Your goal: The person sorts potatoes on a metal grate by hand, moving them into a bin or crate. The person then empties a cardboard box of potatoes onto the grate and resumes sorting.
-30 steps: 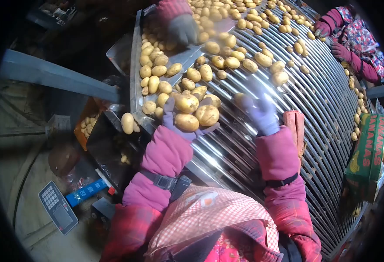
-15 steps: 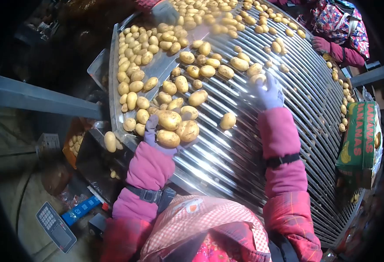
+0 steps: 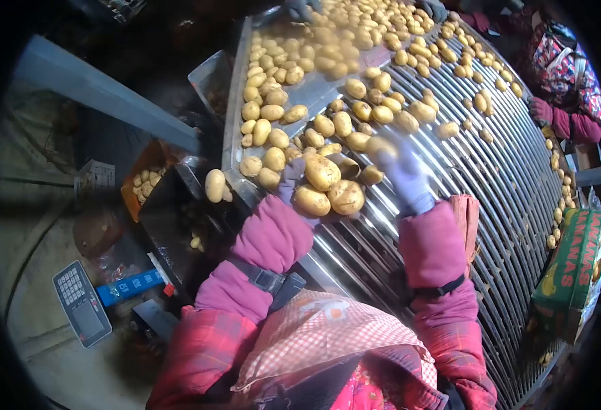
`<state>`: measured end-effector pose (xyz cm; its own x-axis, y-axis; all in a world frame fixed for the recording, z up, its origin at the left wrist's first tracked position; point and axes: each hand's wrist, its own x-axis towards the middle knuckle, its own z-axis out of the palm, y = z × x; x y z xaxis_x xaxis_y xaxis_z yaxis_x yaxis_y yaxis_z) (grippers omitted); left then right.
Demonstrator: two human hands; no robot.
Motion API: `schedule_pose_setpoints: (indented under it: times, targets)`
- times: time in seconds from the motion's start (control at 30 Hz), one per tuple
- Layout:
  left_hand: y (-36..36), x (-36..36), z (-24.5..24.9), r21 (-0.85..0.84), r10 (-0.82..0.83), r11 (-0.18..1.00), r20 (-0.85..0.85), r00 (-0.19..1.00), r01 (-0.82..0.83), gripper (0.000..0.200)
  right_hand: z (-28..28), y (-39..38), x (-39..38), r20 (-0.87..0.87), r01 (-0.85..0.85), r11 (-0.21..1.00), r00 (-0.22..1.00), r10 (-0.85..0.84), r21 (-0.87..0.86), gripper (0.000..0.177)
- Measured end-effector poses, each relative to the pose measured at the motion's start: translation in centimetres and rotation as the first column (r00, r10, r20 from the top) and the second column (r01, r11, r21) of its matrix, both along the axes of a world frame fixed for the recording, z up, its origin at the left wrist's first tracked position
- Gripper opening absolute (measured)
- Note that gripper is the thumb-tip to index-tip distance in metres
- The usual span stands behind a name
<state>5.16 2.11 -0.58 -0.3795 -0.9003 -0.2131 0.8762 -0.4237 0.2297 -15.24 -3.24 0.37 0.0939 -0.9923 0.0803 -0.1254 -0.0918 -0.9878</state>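
Note:
Potatoes lie over the slatted metal sorting table (image 3: 512, 184). My left hand (image 3: 291, 183), in a pale purple glove, cups several large potatoes (image 3: 322, 172) at the table's near left edge; its palm is hidden beneath them. To its right, my right hand (image 3: 407, 179), gloved alike and smeared by motion, has a blurred potato (image 3: 381, 146) at its fingertips. Smaller potatoes (image 3: 342, 124) lie loose just beyond both hands. A single potato (image 3: 215, 185) sits at the left edge of the table, apart from the heap.
Far ahead is a dense potato heap (image 3: 369, 24), with a co-worker's gloved hand (image 3: 303, 8) by it. Another person's pink glove (image 3: 541, 111) rests at the right edge. A green banana carton (image 3: 568, 260) stands right. At left are a metal beam (image 3: 102, 92) and scale (image 3: 82, 304).
My right hand has come left and nearer to my left hand, with a potato at its fingers. My left hand still cups its potatoes. The whole view has shifted.

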Motion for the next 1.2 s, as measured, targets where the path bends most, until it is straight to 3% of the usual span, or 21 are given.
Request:
schedule_pose_setpoints:
  times: [0.07, 0.1, 0.13, 0.17, 0.2, 0.23, 0.3, 0.37, 0.43, 0.47, 0.5, 0.53, 0.57, 0.6, 0.63, 0.7, 0.77, 0.8, 0.83, 1.0, 1.2]
  targets:
    - [0.1, 0.0, -1.8, -0.047, 0.106, 0.993, -0.077, 0.991, -0.110, 0.056, 1.3, 2.2, 2.8, -0.015, -0.171, 0.984, 0.985, 0.172, 0.043, 0.045]
    - [0.1, 0.0, -1.3, -0.316, -0.066, 0.946, -0.405, 0.912, -0.072, 0.064, 1.0, 2.9, 3.9, -0.074, -0.250, 0.968, 0.965, 0.250, 0.012, 0.047]
    - [0.7, 1.1, -2.2, -0.185, 0.003, 0.983, -0.003, 1.000, -0.003, 0.064, 1.4, 3.6, 4.2, -0.119, -0.259, 0.966, 0.959, 0.257, 0.002, 0.048]
    - [1.8, 1.2, 1.6, -0.114, 0.026, 0.993, -0.152, 0.988, -0.044, 0.036, 1.9, 4.0, 4.2, -0.155, -0.284, 0.959, 0.948, 0.279, -0.009, 0.049]
    - [1.4, 1.4, -0.3, -0.241, -0.003, 0.969, -0.205, 0.979, -0.047, 0.034, 1.8, 3.7, 4.0, -0.011, -0.300, 0.954, 0.954, 0.300, -0.013, 0.049]
    - [0.1, 0.8, 0.1, -0.717, 0.081, 0.630, -0.322, 0.943, -0.299, 0.031, 1.5, 3.1, 3.6, 0.134, -0.325, 0.946, 0.937, 0.323, -0.004, 0.048]
    - [0.8, 4.6, 0.1, -0.767, 0.116, 0.552, -0.317, 0.941, -0.326, 0.032, -0.8, 1.3, -0.2, 0.031, -0.148, 0.988, 0.988, 0.150, -0.040, 0.042]
    - [2.8, 8.9, 0.9, -0.675, -0.005, 0.689, -0.367, 0.930, -0.263, 0.034, -3.2, 0.6, -4.2, -0.054, -0.075, 0.989, 0.996, 0.069, -0.129, 0.037]
    - [4.9, 12.8, 1.5, -0.627, -0.051, 0.742, -0.404, 0.913, -0.235, 0.035, -5.6, 0.5, -9.1, -0.303, 0.218, 0.976, 0.931, -0.204, 0.014, 0.044]
    - [6.4, 15.1, 1.7, -0.622, 0.191, 0.694, -0.326, 0.926, -0.363, 0.023, -5.9, 1.1, -11.0, -0.460, 0.292, 0.956, 0.846, -0.270, -0.024, 0.046]
    - [8.0, 17.3, 2.0, -0.628, 0.425, 0.618, -0.240, 0.873, -0.474, 0.033, -7.9, 1.1, -14.4, -0.487, 0.359, 0.933, 0.814, -0.316, -0.005, 0.050]
    - [8.5, 20.8, 2.4, -0.705, 0.395, 0.619, -0.101, 0.913, -0.346, 0.021, -7.6, 2.0, -15.1, -0.631, 0.396, 0.916, 0.694, -0.347, -0.068, 0.052]
    - [11.3, 23.1, 0.9, -0.287, 0.490, 0.816, -0.117, 0.864, -0.501, 0.018, -8.2, 1.9, -17.1, -0.809, 0.385, 0.915, 0.498, -0.314, -0.119, 0.053]
    - [12.1, 25.5, -2.0, -0.249, 0.659, 0.724, -0.025, 0.751, -0.643, 0.055, -8.9, 2.1, -17.7, -0.870, 0.362, 0.909, 0.355, -0.342, -0.209, 0.052]
    - [12.6, 27.2, -0.7, -0.033, 0.761, 0.647, 0.098, 0.642, -0.762, 0.053, -9.6, 2.3, -17.7, -0.906, 0.327, 0.898, 0.203, -0.371, -0.294, 0.051]
    - [11.6, 33.1, -1.8, -0.489, 0.594, 0.706, 0.015, 0.804, -0.513, 0.041, -11.1, 2.8, -16.8, -0.905, 0.264, 0.902, 0.164, -0.391, -0.342, 0.050]
    - [11.1, 36.7, -1.6, -0.008, 0.710, 0.683, 0.241, 0.662, -0.730, 0.049, -11.5, 3.0, -16.1, -0.902, 0.203, 0.900, 0.119, -0.414, -0.387, 0.049]
    - [9.9, 37.6, -0.9, 0.064, 0.733, 0.591, 0.373, 0.569, -0.804, 0.058, -11.3, 3.0, -15.7, -0.904, 0.234, 0.896, 0.119, -0.411, -0.377, 0.048]
    - [9.0, 39.8, -2.5, 0.029, 0.744, 0.597, 0.354, 0.567, -0.801, 0.064, -11.0, 3.1, -15.4, -0.906, 0.268, 0.890, 0.114, -0.409, -0.368, 0.047]
    - [5.8, 40.4, -0.5, 0.258, 0.841, 0.177, 0.461, 0.282, -0.950, 0.080, -9.5, 3.7, -13.6, -0.903, 0.259, 0.887, 0.096, -0.418, -0.383, 0.046]
    - [2.9, 36.9, 1.5, 0.232, 0.623, 0.498, 0.574, 0.531, -0.835, 0.059, -8.5, 4.0, -12.1, -0.919, 0.305, 0.878, 0.023, -0.393, -0.368, 0.040]
